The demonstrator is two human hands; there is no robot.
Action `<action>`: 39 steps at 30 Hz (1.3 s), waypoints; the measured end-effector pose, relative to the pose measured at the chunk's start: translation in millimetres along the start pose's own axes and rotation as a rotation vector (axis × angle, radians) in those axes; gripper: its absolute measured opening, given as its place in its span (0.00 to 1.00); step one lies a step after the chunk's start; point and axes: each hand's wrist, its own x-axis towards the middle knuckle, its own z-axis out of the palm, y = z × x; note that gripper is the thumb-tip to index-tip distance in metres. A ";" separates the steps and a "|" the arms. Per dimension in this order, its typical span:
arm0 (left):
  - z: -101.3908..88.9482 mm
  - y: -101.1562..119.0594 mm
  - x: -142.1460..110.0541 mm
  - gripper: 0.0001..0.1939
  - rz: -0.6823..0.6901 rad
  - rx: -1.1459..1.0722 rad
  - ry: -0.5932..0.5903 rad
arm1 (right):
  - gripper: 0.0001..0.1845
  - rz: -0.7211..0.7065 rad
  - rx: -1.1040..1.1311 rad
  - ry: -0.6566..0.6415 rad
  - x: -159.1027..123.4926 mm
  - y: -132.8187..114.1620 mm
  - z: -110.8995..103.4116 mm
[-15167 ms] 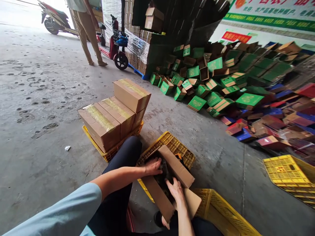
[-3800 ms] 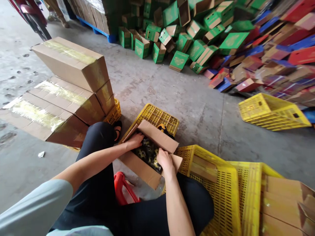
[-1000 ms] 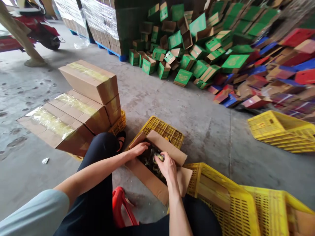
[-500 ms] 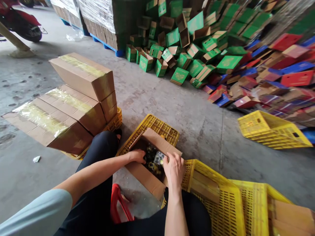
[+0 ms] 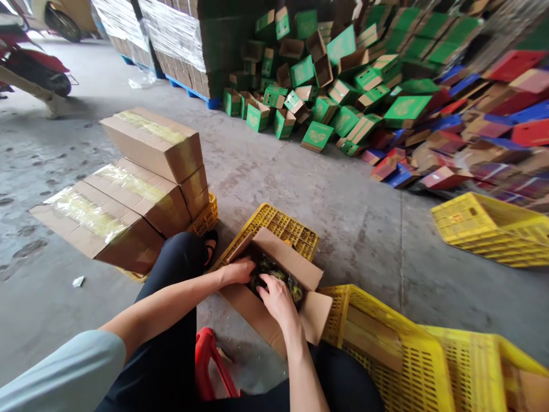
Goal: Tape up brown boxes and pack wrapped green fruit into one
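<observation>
An open cardboard box [image 5: 294,257] rests between my knees, tilted, with its flaps folded outward. Inside lie dark and yellow-green items [image 5: 295,290] in what looks like clear plastic; their kind is too small to make out. My left hand [image 5: 240,271] reaches over the box's left end, fingers partly stretched and tips lost among the contents. Close beside it, my right hand [image 5: 277,298] lies over the contents with thumb and fingers apart. Neither hand visibly grips anything. Under the box is an upturned yellow plastic crate [image 5: 278,220].
Taped cartons [image 5: 150,140] are stacked on a yellow crate to my left. Yellow crates [image 5: 414,349] holding cardboard stand at right; another crate [image 5: 476,234] lies farther off. A red stool [image 5: 206,360] shows below. Green boxes [image 5: 317,136] and red-and-blue boxes [image 5: 446,177] pile up ahead.
My right hand has moved left from the box's right edge onto the contents. A flap at the right end now sticks outward. My left hand stays at the left end.
</observation>
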 end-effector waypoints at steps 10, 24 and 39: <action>-19.5 37.9 0.0 0.09 0.157 0.400 0.095 | 0.32 0.173 -0.163 -0.043 5.9 -2.5 4.0; -27.8 71.1 -9.9 0.16 0.284 0.164 -0.029 | 0.40 0.193 0.210 0.306 23.8 -7.4 28.8; -27.3 73.2 -20.5 0.31 0.004 -0.254 -0.158 | 0.38 0.260 1.297 0.202 9.3 -6.7 -6.6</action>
